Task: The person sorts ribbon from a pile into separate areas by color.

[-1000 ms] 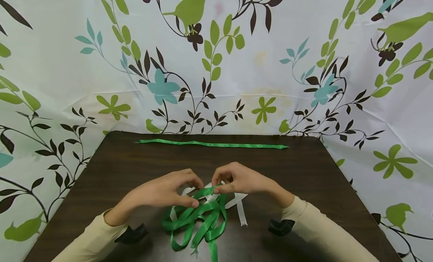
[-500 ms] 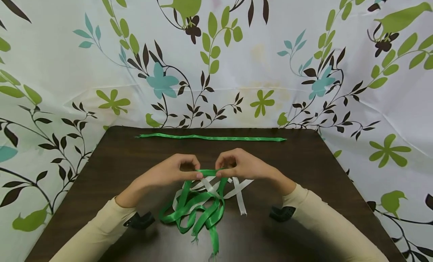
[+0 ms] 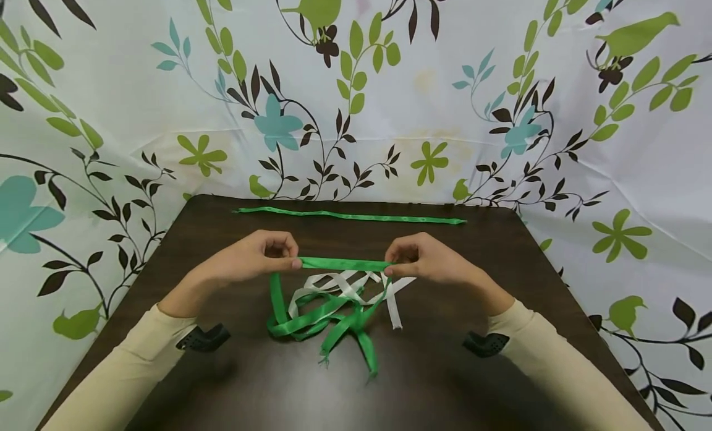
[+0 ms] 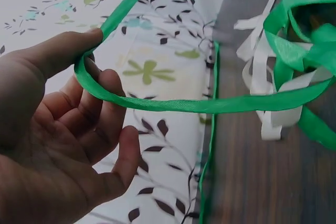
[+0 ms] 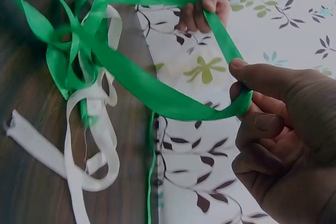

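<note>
A green satin ribbon is stretched level between my two hands, above the table. My left hand pinches it between thumb and fingers, and from there the ribbon hangs down to the pile. At the other end of the stretch, my right hand pinches it the same way. Below lie the loose green loops with frayed ends, tangled with white ribbon. In the right wrist view the ribbon bends round the right fingertips and runs down to the heap. The left wrist view shows it curving over the left fingers.
Another green ribbon lies nearly straight along the far edge of the dark wooden table. Behind the table hangs a white cloth printed with leaves, birds and flowers. A dark device sits under each wrist.
My hands took hold of the green ribbon at the pile, lifted it, then moved apart, pulling a longer stretch straight between them. The green loops below have shrunk and shifted.
</note>
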`<state>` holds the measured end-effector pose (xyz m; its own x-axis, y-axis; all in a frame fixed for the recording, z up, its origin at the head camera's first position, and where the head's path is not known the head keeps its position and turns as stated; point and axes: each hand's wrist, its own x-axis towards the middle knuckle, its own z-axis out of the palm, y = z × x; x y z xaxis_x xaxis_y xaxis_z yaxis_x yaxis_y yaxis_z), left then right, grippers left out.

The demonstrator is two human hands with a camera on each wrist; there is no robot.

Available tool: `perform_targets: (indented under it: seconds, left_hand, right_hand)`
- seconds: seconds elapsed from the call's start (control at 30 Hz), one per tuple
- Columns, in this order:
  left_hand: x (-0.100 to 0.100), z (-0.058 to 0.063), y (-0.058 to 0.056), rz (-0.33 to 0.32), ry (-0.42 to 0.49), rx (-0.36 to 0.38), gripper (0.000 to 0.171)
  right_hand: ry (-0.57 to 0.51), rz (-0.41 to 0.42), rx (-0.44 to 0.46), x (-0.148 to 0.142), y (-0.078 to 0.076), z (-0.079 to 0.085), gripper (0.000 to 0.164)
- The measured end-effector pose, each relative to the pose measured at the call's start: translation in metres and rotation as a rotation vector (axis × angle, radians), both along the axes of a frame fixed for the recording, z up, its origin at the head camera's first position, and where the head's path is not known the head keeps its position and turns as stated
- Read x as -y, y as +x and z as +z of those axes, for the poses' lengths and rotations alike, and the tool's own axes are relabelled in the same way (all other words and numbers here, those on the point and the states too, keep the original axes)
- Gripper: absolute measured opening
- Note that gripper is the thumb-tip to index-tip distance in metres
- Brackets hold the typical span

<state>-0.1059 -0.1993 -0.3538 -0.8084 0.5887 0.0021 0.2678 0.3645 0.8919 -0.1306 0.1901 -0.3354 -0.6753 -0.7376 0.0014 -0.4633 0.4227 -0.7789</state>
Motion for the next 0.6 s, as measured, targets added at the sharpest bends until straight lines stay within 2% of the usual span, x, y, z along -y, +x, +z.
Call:
perform_targets:
  seconds: [0.1,0.37,0.5,0.6]
  left_hand:
    - [0.011,0.003,0.007,0.008,-0.026,-0.038,0.018]
    - [0.035,0.011,0.011,0.015,-0.164,-0.173,0.017]
    - [0.046,0.015,0.011,-0.049,-0.234,-0.228,0.012]
    - [0.052,0.02,0.01,-0.092,-0.246,-0.239,0.009]
  right_hand:
    - [-0.003,-0.041,-0.011,-0.014,0.008,0.004,0.011]
    - [-0.001,-0.189,-0.067,-0.054,0.012,0.009,0.019]
    - [-0.041,-0.244,-0.061,-0.075,0.013,0.01,0.02]
    - [-0.153,-0.264,-0.01,-0.092,0.013,0.012,0.018]
